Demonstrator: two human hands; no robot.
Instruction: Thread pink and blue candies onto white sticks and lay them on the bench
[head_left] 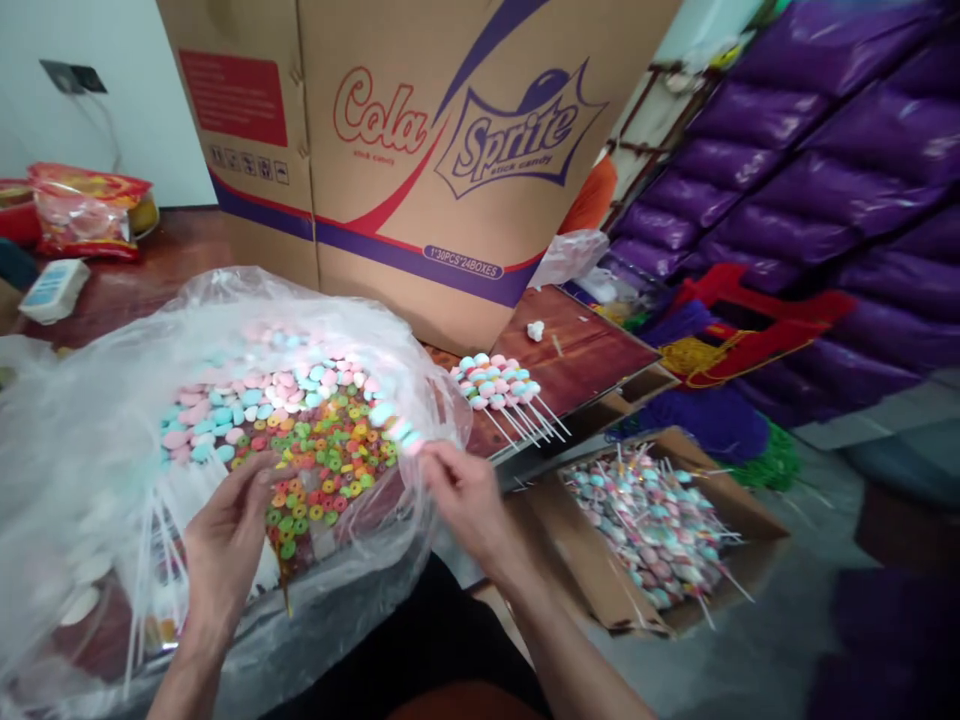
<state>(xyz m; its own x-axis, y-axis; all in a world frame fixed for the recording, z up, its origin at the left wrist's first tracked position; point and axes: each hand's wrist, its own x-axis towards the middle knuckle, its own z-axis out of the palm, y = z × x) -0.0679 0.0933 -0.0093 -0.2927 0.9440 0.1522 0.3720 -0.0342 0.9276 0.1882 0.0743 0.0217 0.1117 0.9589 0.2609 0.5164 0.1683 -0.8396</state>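
A big clear plastic bag (112, 420) lies open in front of me, filled with small ring candies (322, 450) in many colours and pink and blue sweets (225, 410). My left hand (225, 530) reaches into the bag with its fingers curled over the candies near several white sticks (154, 560). My right hand (465, 490) pinches a stick threaded with pink and blue candies (397, 430) at the bag's right edge. A small pile of finished candy sticks (499, 390) lies on the wooden table just beyond it.
A large "Cola Sprite" carton (420, 150) stands behind the bag. An open cardboard box (652, 530) of finished candy sticks sits on the floor at right. Purple bags (825, 150) are stacked far right. A red snack bag (86, 210) lies at left.
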